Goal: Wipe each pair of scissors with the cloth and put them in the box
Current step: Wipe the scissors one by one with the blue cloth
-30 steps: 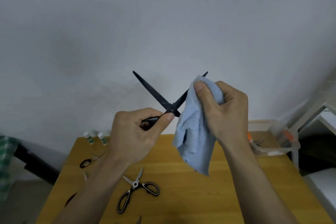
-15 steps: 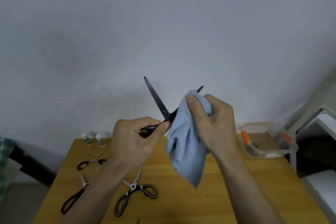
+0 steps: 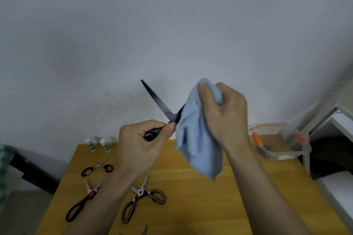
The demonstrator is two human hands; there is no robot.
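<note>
My left hand (image 3: 141, 143) grips the handles of black scissors (image 3: 156, 101), held up above the table with the blades spread apart. My right hand (image 3: 223, 114) pinches a light blue cloth (image 3: 198, 143) around the right blade, which the cloth hides almost fully. The left blade points up and to the left, bare. A clear plastic box (image 3: 277, 152) with orange clips stands at the table's far right corner. Three more pairs of scissors lie on the wooden table (image 3: 210, 206): a small pair (image 3: 97, 168), a dark-handled pair (image 3: 84, 202) and a black-and-white pair (image 3: 141, 198).
Two small white-capped bottles (image 3: 97, 145) stand at the table's back left edge. A blade tip (image 3: 144, 232) pokes in at the bottom edge. White furniture (image 3: 336, 158) stands right of the table, and a dark bar (image 3: 32, 170) lies to its left.
My right hand has slid the cloth up along the right blade, from near the pivot to over its tip. The scissors have tilted slightly.
</note>
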